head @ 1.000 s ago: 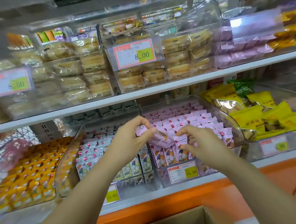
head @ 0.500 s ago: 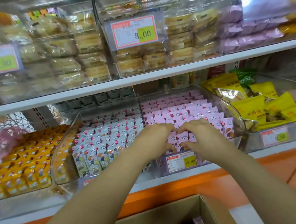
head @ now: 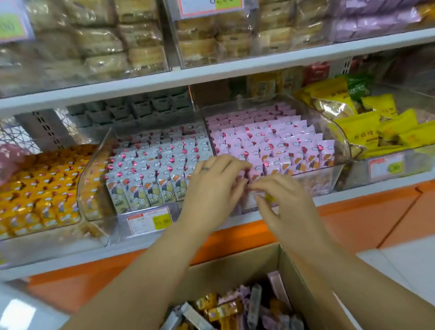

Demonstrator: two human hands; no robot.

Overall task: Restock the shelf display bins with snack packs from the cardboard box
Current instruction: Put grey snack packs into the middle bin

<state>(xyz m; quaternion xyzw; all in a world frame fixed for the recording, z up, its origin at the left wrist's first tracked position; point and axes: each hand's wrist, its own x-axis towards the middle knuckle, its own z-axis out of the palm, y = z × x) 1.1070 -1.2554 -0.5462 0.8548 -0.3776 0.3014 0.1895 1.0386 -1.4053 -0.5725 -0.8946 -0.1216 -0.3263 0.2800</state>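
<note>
Bright, even light falls from above and leaves hardly any shadow. Pale glare streaks the curved walls of the clear bins [head: 340,138]. The wrapped cakes [head: 97,40] at the upper left are smeared by motion blur. Wide-angle distortion tilts and bows the shelf edge [head: 216,74] across the frame.

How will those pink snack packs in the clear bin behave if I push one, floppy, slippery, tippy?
Probably light and floppy: the pink snack packs are small film wrappers. Likely slippery, the film looks glossy. Standing on edge in the clear bin, a loose one may tip.
</note>
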